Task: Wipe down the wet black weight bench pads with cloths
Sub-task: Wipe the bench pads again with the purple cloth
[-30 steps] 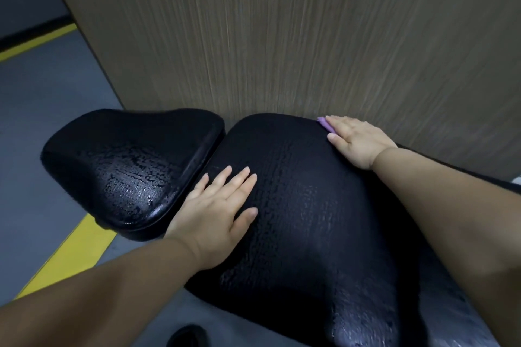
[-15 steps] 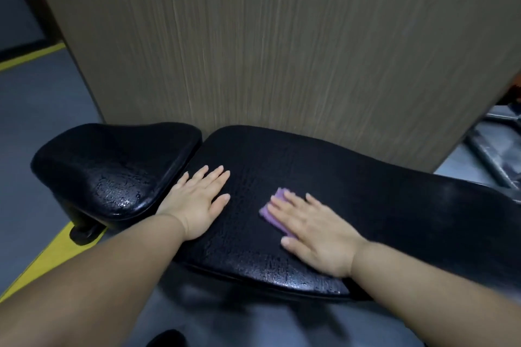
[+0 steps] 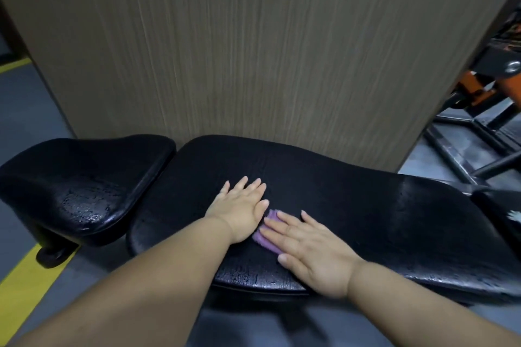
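Lower left, the seat pad beads with water and could get skipped. At centre the left hand lies flat, open, on the back pad. Beside it the right hand, fingers straight, presses the purple cloth, which may merely smear water.

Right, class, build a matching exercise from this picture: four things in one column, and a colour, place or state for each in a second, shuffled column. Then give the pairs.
Column one
1. cloth
2. left hand
3. small pad
4. stripe

Column two
a. yellow, on the floor
b. purple
c. flat on the long pad
d. black, beaded with water

Pairs: 1-b, 2-c, 3-d, 4-a
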The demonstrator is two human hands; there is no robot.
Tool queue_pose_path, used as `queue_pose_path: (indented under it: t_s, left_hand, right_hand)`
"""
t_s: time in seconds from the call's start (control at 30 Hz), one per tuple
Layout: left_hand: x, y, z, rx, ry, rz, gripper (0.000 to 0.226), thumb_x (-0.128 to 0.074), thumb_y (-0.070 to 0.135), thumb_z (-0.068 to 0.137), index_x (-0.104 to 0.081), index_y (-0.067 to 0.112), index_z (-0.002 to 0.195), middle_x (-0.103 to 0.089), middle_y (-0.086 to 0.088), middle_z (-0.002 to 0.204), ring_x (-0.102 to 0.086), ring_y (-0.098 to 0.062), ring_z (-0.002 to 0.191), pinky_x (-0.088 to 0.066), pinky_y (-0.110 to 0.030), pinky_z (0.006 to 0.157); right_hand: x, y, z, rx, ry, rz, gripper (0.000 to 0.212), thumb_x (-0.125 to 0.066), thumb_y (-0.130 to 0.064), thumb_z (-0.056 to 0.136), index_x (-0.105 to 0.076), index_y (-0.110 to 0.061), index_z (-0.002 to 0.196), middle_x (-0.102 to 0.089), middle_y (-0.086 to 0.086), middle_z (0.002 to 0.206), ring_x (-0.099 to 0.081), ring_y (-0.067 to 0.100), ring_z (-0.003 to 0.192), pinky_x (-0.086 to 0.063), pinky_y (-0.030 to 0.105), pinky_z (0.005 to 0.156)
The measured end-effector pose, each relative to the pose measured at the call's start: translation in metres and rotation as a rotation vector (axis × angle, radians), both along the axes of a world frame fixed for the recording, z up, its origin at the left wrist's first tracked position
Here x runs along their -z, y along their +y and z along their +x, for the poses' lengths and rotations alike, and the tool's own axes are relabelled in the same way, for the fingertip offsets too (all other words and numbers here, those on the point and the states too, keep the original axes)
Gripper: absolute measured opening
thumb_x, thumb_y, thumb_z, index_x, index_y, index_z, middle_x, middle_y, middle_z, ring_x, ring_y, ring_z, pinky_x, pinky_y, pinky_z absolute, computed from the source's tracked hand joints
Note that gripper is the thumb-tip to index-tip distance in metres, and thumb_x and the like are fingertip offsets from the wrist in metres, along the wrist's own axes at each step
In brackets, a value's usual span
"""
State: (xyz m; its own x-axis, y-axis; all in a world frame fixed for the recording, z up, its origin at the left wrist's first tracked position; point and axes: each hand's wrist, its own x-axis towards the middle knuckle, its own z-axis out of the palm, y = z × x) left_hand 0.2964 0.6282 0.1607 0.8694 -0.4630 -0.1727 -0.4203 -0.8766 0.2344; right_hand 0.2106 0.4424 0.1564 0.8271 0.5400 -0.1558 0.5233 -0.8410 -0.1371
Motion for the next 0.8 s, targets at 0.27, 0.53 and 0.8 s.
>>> queue_pose_path:
  t_s: [0.27, 0.53, 0.8]
  left_hand:
    - [0.009, -0.002, 0.007, 0.001, -0.048, 0.014, 0.054, -0.010, 0.044, 0.104, -0.001, 0.030, 0.156, 0.008, 0.017, 0.161, 0.014, -0.007, 0.148, 0.010, -0.039, 0.121]
    - [0.013, -0.002, 0.009, 0.004, -0.089, 0.047, 0.057, -0.013, 0.050, 0.103, 0.002, 0.033, 0.155, 0.010, 0.018, 0.161, 0.016, -0.008, 0.148, 0.010, -0.040, 0.121]
    - [0.014, -0.001, 0.011, 0.005, -0.092, 0.057, 0.056, -0.012, 0.049, 0.103, 0.003, 0.036, 0.155, 0.011, 0.020, 0.160, 0.018, -0.008, 0.147, 0.011, -0.041, 0.120]
  right_hand:
    - [0.000, -0.030, 0.080, 0.187, -0.025, -0.011, 0.055, -0.014, -0.049, 0.100, -0.005, -0.036, 0.153, 0.003, -0.018, 0.159, 0.014, 0.001, 0.143, 0.005, 0.040, 0.120]
    - [0.001, -0.055, 0.164, 0.416, -0.045, 0.006, 0.052, -0.020, -0.042, 0.103, -0.009, -0.032, 0.153, -0.003, -0.014, 0.160, 0.003, 0.008, 0.147, -0.002, 0.041, 0.120]
    - [0.004, -0.068, 0.192, 0.553, -0.043, 0.047, 0.054, -0.021, -0.047, 0.102, -0.015, -0.031, 0.153, -0.013, -0.012, 0.160, -0.011, 0.011, 0.147, -0.013, 0.034, 0.118]
